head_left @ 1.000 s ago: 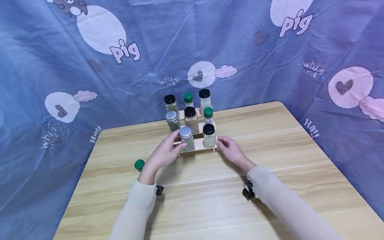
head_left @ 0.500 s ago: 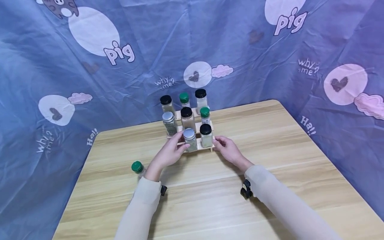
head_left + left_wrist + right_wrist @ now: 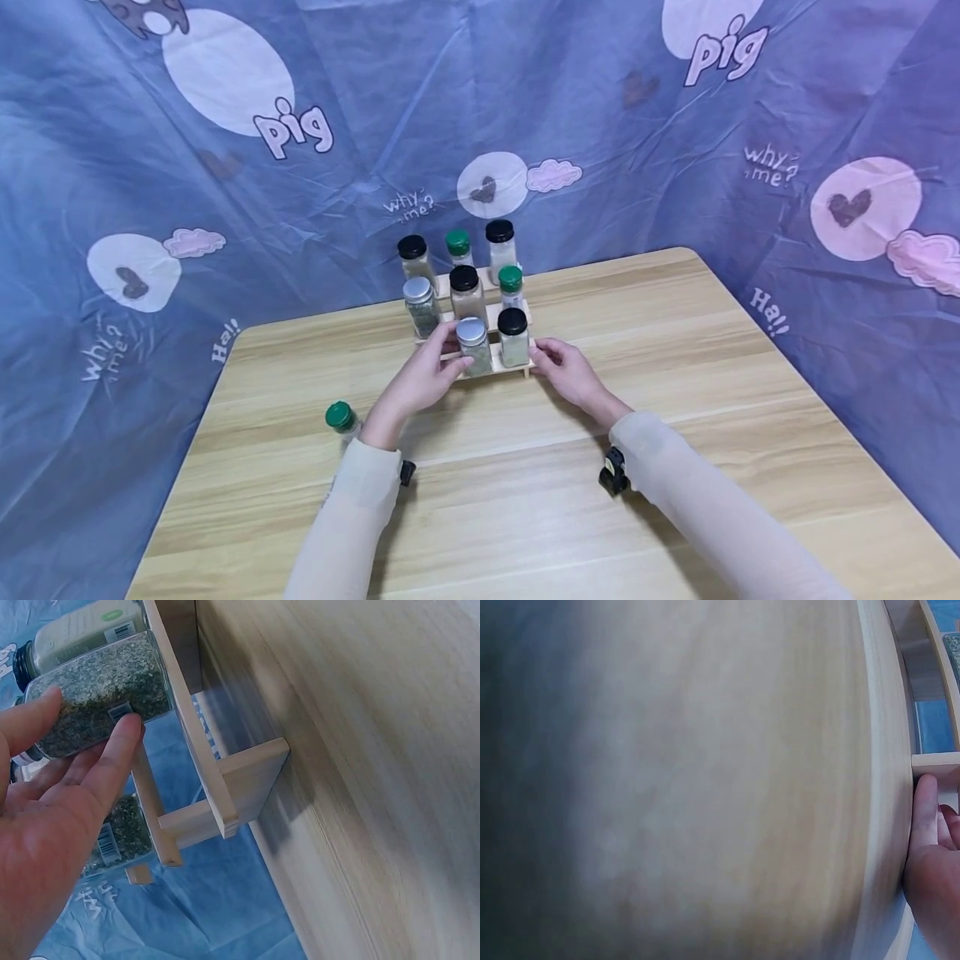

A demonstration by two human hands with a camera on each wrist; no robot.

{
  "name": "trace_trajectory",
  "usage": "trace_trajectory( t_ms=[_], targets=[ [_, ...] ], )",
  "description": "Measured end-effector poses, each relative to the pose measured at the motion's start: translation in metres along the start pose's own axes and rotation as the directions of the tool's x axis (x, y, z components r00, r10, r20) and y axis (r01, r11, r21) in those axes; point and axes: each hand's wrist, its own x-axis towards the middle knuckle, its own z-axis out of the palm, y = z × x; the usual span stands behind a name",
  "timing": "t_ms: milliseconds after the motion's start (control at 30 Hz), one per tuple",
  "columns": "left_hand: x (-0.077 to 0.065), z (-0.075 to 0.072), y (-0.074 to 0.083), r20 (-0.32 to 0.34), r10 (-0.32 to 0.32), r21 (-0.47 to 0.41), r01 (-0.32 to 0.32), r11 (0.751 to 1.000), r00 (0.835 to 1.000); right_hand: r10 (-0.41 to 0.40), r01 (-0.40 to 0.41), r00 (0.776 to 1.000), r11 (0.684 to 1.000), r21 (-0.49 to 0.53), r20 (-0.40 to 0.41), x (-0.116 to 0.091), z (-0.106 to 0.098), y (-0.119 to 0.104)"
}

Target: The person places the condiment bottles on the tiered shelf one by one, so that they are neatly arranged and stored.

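In the head view my left hand (image 3: 420, 377) holds a silver-lidded jar of dried green herbs (image 3: 476, 348), upright on the lowest tier of a stepped wooden spice rack (image 3: 491, 367). The left wrist view shows its thumb and fingers around the herb jar (image 3: 105, 694), whose base is at the shelf board (image 3: 196, 739). My right hand (image 3: 573, 375) grips the rack's right end beside a black-lidded spice jar (image 3: 513, 342). In the right wrist view, that hand (image 3: 936, 862) has a digit against the rack's side piece (image 3: 934, 759); its other fingers are partly hidden.
Several more spice jars, including a silver-lidded one (image 3: 422, 308) and a black-lidded brown one (image 3: 467, 292), fill the upper tiers. A green-capped jar (image 3: 342, 417) stands on the wooden table (image 3: 525, 517) by the left forearm. A blue printed curtain (image 3: 360, 167) hangs behind.
The left hand and its herb jar have shifted slightly right along the lowest tier, closer to the black-lidded jar. The right hand stays at the rack's end. The head view has shifted slightly.
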Motion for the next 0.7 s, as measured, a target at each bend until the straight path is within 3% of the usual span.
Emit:
trace_trajectory(
  t_ms=[333,467,700],
  targets=[
    [-0.015,-0.007,0.009,-0.084,-0.056,-0.024,0.054,0.998,0.995,0.003,-0.003,0.999,1.0,-0.022,0.035,-0.004,0.001,-0.008],
    [-0.032,-0.021,0.018,-0.138,-0.049,0.041,0.055,0.998,0.989,0.006,-0.005,0.998,1.0,-0.022,0.059,-0.012,-0.003,-0.024],
    [-0.072,-0.053,0.025,-0.262,0.023,0.11,0.006,0.994,0.965,0.002,-0.001,0.999,1.0,-0.024,0.043,-0.002,-0.005,0.0]
  ],
)
